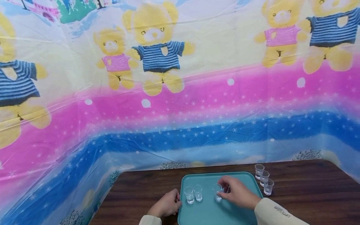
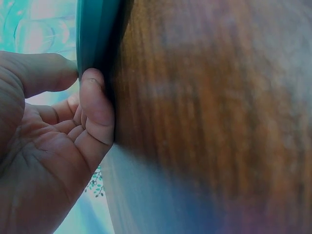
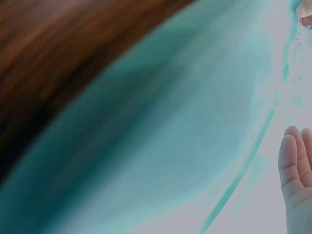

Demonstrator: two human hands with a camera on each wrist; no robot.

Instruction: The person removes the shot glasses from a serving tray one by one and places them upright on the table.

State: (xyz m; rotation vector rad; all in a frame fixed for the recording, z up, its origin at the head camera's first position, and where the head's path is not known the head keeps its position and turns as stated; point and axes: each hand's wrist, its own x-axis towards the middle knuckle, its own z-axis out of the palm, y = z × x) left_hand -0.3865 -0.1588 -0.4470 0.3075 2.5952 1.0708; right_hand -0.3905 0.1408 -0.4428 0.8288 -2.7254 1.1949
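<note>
My left hand (image 1: 168, 203) is at the left edge of a teal tray (image 1: 208, 215). In the left wrist view its thumb and curled fingers (image 2: 97, 100) pinch the tray's rim (image 2: 95, 39). Over the tray's middle, my right hand (image 1: 239, 192) holds a small clear shot glass (image 1: 217, 192) upright between thumb and fingers. To the left of it, two more shot glasses, one (image 1: 189, 196) and another (image 1: 198, 193), stand close together on the tray. At the edge of the right wrist view part of the right hand (image 3: 296, 170) shows; the glass is hidden there.
On the dark wooden table (image 1: 306, 187), right of the tray, stand three more shot glasses (image 1: 268, 187) in a slanting row. A patterned sheet (image 1: 197, 125) with teddy bears hangs behind the table and around its left side.
</note>
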